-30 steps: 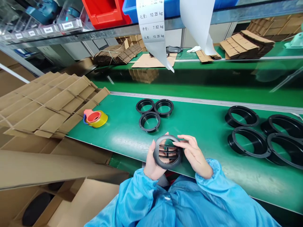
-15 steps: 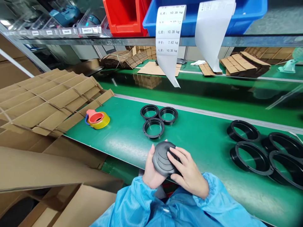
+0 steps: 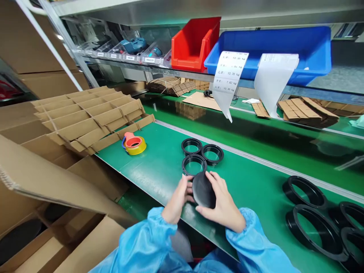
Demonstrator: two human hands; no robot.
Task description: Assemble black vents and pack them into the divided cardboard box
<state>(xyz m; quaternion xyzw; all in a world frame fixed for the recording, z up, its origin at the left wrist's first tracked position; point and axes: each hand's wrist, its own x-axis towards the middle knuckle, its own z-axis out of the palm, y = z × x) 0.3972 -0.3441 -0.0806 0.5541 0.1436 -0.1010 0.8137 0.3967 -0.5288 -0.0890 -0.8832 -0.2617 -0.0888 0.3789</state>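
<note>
Between my hands, over the front edge of the green bench, is a round black air vent [image 3: 202, 191], tilted and slightly blurred. My right hand [image 3: 223, 203] grips it, thumb at the lower edge and fingers along the upper right. My left hand [image 3: 179, 199] is closed at its left edge, the fingers partly hidden behind it. Just beyond stands a group of black rings, one at the front [image 3: 194, 164], one at the back left [image 3: 191, 145] and one at the right [image 3: 212, 154].
More black rings [image 3: 315, 231] stand at the right. A tape roll with a red-handled holder [image 3: 134, 144] lies left on the green bench [image 3: 159, 163]. Cardboard dividers [image 3: 93, 117] and an open carton [image 3: 57, 182] are at the left. Overhead, a shelf holds red [image 3: 196, 43] and blue bins [image 3: 273, 41].
The vent has turned from its ridged face to a smooth dark side. My right hand has moved from lying over its face to gripping its edge. The camera view has tilted up and shifted left.
</note>
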